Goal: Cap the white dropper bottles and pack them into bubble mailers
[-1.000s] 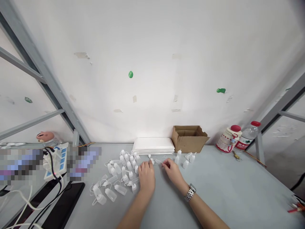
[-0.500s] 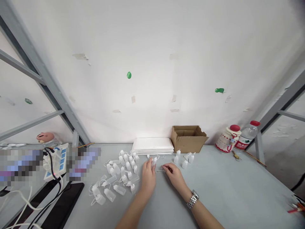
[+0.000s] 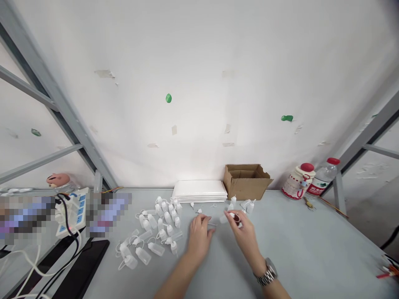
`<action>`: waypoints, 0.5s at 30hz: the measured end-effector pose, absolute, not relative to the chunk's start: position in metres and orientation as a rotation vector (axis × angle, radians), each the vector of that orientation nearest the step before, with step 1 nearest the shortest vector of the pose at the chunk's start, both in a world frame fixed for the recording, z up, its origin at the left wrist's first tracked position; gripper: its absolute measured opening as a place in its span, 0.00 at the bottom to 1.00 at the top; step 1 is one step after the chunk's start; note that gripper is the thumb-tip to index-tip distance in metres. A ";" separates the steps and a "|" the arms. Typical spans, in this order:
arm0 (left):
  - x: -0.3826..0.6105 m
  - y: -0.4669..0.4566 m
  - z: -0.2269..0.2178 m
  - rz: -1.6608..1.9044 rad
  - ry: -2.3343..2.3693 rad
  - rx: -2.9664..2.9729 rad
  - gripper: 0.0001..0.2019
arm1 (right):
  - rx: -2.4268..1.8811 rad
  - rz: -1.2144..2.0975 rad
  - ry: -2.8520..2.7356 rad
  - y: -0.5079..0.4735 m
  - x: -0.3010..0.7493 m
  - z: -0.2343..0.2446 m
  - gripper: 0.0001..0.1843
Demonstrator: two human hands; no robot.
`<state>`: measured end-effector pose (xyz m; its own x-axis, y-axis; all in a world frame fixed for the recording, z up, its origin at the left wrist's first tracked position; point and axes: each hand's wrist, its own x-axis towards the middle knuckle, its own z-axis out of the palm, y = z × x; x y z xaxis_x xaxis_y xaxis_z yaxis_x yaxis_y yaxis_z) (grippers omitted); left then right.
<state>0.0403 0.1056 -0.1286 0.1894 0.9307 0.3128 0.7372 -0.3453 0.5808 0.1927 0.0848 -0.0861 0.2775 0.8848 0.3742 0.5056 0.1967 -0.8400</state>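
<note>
My left hand point(image 3: 199, 236) rests on the grey table point(image 3: 299, 245), fingers curled, with a thin clear piece by its fingertips. My right hand point(image 3: 245, 230), a metal watch on its wrist, is raised a little and pinches a small white plastic bottle point(image 3: 225, 216) at its fingertips. A cluster of several small white squeeze bottles point(image 3: 158, 226) with tethered caps lies left of my left hand. Three more bottles point(image 3: 247, 204) stand beyond my right hand.
A stack of white sheets point(image 3: 200, 190) and an open cardboard box point(image 3: 246, 180) stand at the wall. A red-capped jar point(image 3: 298, 180) and water bottle point(image 3: 322, 177) sit at the right. A power strip point(image 3: 71, 209), cables and a black slab point(image 3: 77, 270) occupy the left.
My right hand has lifted off the table and moved right, now pinching a small bottle. My left hand slid slightly back toward me.
</note>
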 end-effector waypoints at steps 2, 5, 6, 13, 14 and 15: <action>0.040 0.106 -0.128 0.863 1.632 2.211 0.13 | -1.547 0.236 -1.365 0.075 0.212 -0.082 0.23; 0.040 0.105 -0.127 0.815 1.665 2.245 0.10 | -1.763 0.019 -1.309 0.067 0.247 -0.087 0.27; 0.040 0.105 -0.126 0.809 1.665 2.251 0.10 | -1.839 -0.019 -1.309 0.067 0.259 -0.091 0.29; 0.040 0.106 -0.125 0.845 1.680 2.262 0.08 | -2.086 0.021 -1.387 0.072 0.300 -0.115 0.28; 0.039 0.107 -0.125 0.846 1.681 2.261 0.08 | -2.102 0.029 -1.381 0.071 0.299 -0.114 0.29; 0.039 0.107 -0.125 0.847 1.680 2.257 0.08 | -2.119 0.026 -1.364 0.069 0.297 -0.111 0.30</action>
